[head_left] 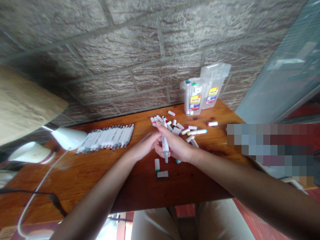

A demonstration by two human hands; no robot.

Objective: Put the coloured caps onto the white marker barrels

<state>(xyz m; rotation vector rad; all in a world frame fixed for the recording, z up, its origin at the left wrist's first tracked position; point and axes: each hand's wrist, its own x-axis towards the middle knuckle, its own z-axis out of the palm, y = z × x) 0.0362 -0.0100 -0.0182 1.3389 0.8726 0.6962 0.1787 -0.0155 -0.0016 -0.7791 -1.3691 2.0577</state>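
Note:
My right hand [180, 145] is wrapped round a white marker [165, 144], thumb laid along it. The marker's grey end and dark nib point down towards me. Against it presses my left hand [148, 145], closed, its fingers mostly hidden behind the right hand; I cannot make out what they hold. Just in front of my hands, a white cap with a green rim [157, 164] lies beside another white cap [163, 174]. Loose caps with coloured ends [179, 126] are scattered behind and to the right of my right hand.
Left of my hands, a row of white and grey markers [107, 138] lies side by side. A clear marker case [215, 88], its lid raised, stands against the stone wall at the back, a few markers inside. A white lamp [67, 137] and cup [32, 152] occupy the left.

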